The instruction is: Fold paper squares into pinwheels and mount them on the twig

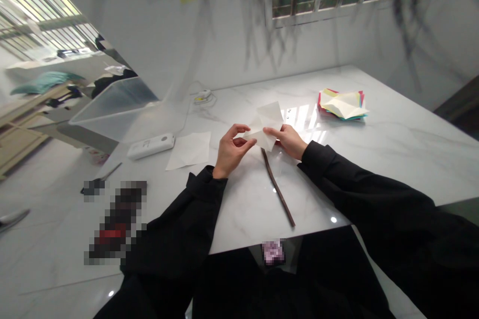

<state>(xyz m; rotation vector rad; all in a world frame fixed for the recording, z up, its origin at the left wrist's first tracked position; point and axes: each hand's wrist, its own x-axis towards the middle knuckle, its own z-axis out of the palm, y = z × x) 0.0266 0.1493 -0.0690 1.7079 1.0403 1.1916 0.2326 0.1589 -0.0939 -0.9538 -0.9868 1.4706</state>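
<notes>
A creased white sheet of paper (270, 115) is held up over the table between my two hands. My right hand (288, 138) pinches its right side, thumb on the front and the other fingers behind. At the lower left edge, my left hand (232, 152) has its thumb and curled fingers closed around the paper, with some fingertips hidden. Beneath the paper a thin brown stick (277, 187) lies on the table, slanting toward me, its far end covered by the sheet.
On the white marbled table (392, 159), another white sheet (190, 150) lies left of my hands, beside a white power strip-like device (151, 146). A stack of coloured papers (342, 104) sits at the back right. A clear plastic bin (123, 107) stands at left, near a pixelated dark object (118, 222).
</notes>
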